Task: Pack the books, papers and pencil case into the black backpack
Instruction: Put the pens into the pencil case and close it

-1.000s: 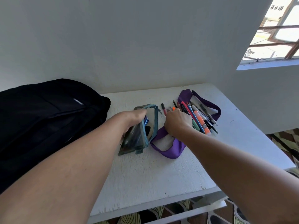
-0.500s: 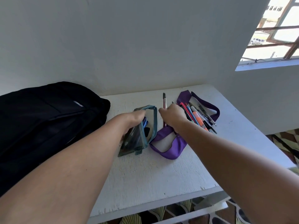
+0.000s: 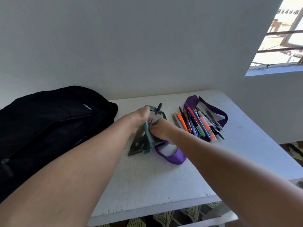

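The black backpack lies on the left of the white table. In the middle stands a see-through pencil case with teal edging. My left hand grips its upper rim and holds its mouth apart. My right hand pinches a pen with a dark cap, its lower end inside the case. A pile of pens and markers lies to the right on a purple strap. No books or papers are in view.
A white wall rises right behind the table. A window with bars is at the upper right. The table's front edge is chipped, with a patterned floor below it.
My right hand lifted a pen from the pile, carried it left and brought it down into the pencil case. My left hand kept its hold on the case's rim.
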The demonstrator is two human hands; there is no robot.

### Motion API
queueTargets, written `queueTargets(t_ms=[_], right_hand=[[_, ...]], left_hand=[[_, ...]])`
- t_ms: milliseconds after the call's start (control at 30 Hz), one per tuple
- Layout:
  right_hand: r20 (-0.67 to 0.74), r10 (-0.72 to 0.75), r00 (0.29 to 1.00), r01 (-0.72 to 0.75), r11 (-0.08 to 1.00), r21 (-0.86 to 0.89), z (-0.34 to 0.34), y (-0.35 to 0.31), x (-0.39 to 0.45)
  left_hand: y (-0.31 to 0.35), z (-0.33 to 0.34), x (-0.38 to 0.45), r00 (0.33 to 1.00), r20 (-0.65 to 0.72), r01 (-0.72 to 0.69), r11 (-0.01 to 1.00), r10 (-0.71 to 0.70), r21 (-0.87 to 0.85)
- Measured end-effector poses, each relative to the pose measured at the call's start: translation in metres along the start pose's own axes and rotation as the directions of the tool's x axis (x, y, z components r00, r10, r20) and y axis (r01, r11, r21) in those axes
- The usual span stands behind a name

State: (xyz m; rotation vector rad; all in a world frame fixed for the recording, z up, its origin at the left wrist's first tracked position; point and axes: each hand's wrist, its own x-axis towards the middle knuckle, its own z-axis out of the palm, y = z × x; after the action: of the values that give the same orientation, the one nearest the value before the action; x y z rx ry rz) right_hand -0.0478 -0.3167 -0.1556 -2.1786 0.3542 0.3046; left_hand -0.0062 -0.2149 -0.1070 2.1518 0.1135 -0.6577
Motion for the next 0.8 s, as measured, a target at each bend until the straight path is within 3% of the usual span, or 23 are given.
queueTargets(t_ms=[133,233,300,433,600,667,733,800], right_hand=[[-0.159,0.026,0.987,0.022,0.956,0.292,-0.008,0.007,0.007],[-0.125,0.075,0.989,-0.006,0.877,0.48,-0.009,0.016,0.012],[-0.05,0.043,0.998,-0.013,0.873,0.487,-0.005,0.019,0.014],[0.057,0.018,0.998,-0.036,0.943,0.331,-0.007,0.016,0.02],[-0.012,0.003,1.0,0.003,0.882,0.471,-0.009,0.011,0.017],[-0.007,-0.04,0.999,0.04,0.919,0.392,-0.008,0.013,0.017],[0.033,-0.108,0.994,0.103,0.986,0.13,-0.008,0.012,0.019],[0.06,-0.139,0.988,0.145,0.984,-0.104,-0.005,0.008,0.021]], left_hand=[[-0.002,0.008,0.003,0.999,0.038,0.022,1.0,-0.022,0.003],[-0.002,0.008,0.004,0.998,0.056,0.008,1.0,-0.01,0.023],[-0.003,0.008,0.004,0.999,0.037,-0.024,0.997,0.022,0.077],[-0.008,0.008,0.014,0.973,-0.081,-0.179,0.928,0.217,0.328],[-0.012,0.002,0.027,0.922,-0.23,-0.248,0.931,0.311,0.268],[-0.009,0.004,0.025,0.919,-0.223,-0.263,0.925,0.326,0.273],[-0.007,0.006,0.028,0.926,-0.206,-0.261,0.931,0.316,0.254],[-0.005,0.004,0.028,0.944,-0.167,-0.243,0.944,0.283,0.224]])
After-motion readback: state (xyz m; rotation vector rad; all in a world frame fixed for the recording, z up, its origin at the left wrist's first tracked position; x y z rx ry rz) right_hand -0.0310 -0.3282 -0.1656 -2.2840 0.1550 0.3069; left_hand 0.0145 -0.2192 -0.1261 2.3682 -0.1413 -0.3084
